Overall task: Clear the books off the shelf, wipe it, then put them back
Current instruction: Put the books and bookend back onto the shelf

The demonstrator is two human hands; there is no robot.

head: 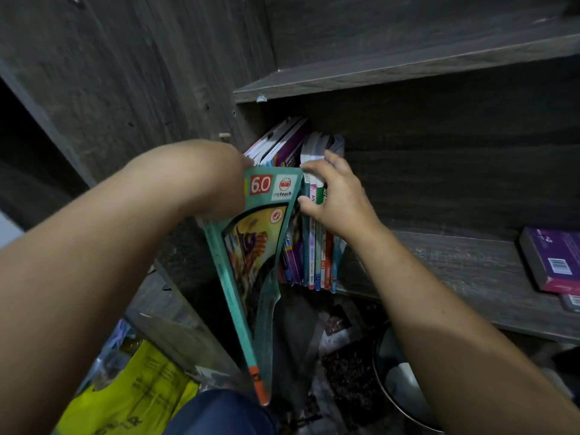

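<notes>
Left hand, centre frame: fingers behind the cover of the teal book, grip not visible. Upright books: spine lettering too small to read; upper spines covered by the right hand, left end of the row masked by the teal book. Purple box: cut off by the right edge. Yellow bag, lower left: cropped by the bottom edge, print blurred. Round metal vessel, lower right: partly behind the right forearm, type unclear.

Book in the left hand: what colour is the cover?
The thin softcover book is teal, with a red 6.0 badge; head view shows it.
</notes>
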